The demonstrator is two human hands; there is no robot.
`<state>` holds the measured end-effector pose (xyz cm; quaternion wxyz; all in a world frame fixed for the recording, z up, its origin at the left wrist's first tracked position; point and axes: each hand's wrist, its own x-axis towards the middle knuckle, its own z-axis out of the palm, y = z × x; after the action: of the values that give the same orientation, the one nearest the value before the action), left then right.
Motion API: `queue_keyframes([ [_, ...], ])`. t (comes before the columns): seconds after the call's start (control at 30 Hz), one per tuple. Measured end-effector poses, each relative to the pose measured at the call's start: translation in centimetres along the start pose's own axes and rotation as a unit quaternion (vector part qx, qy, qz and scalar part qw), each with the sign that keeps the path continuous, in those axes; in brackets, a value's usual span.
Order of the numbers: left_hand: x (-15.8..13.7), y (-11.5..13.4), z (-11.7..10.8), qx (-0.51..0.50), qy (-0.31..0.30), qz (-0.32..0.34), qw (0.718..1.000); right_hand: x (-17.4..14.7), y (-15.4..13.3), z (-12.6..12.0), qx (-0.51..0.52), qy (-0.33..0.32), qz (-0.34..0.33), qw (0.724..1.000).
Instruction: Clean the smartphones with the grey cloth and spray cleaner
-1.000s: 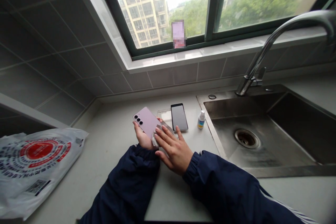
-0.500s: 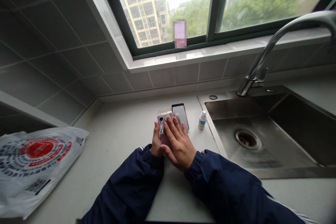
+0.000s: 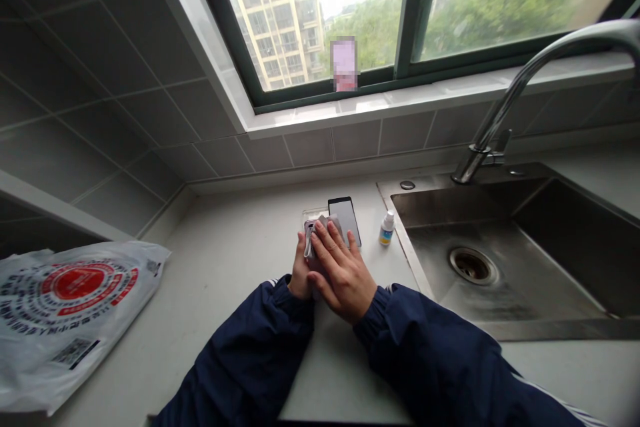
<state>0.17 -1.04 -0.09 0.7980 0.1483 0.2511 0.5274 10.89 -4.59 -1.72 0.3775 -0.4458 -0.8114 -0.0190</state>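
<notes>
Low over the counter, my left hand [image 3: 301, 273] holds a phone [image 3: 311, 224] along its left side, with the camera end pointing away from me. A crumpled grey cloth [image 3: 323, 219] covers much of the phone. My right hand [image 3: 345, 273] lies across the cloth, its fingers stretched out and pressing down, hiding most of both things. Just beyond rests a phone-sized pale panel with a black border [image 3: 346, 213], partly overlapping a clear flat piece [image 3: 311, 213]. To the right stands a small white bottle [image 3: 387, 229] with a blue and yellow label.
At the right, a steel sink [image 3: 415, 273] is set into the white counter [image 3: 230, 240], with a chrome faucet [image 3: 493, 120] behind it. A white plastic bag [image 3: 30, 347] with red and dark print lies at the left. Windows [image 3: 310, 20] stand above the tiled backsplash.
The cloth and my right hand have shifted slightly over the phone, covering more of its camera end. The bottle, panel and bag stay put.
</notes>
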Motion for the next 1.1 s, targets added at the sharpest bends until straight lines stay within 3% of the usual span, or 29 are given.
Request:
queue_keyframes([
  [0.2, 0.8, 1.2, 0.2, -0.038, 0.085, 0.064, 0.994, -0.1, 0.0, 0.2, -0.009, -0.026, 0.012, 1.0],
  [0.4, 1.3, 2.0, 0.3, -0.041, 0.128, 0.1, 0.986, -0.1, 0.4, 0.7, -0.002, -0.032, 0.008, 0.999],
  [0.67, 0.8, 0.4, 0.3, -0.026, 0.088, 0.027, 0.995, -0.1, 0.8, 1.0, -0.008, 0.001, 0.005, 1.0],
  [1.1, 1.1, 1.0, 0.1, -0.036, 0.082, 0.043, 0.995, -0.1, 0.4, 0.7, -0.001, -0.026, 0.009, 1.0],
])
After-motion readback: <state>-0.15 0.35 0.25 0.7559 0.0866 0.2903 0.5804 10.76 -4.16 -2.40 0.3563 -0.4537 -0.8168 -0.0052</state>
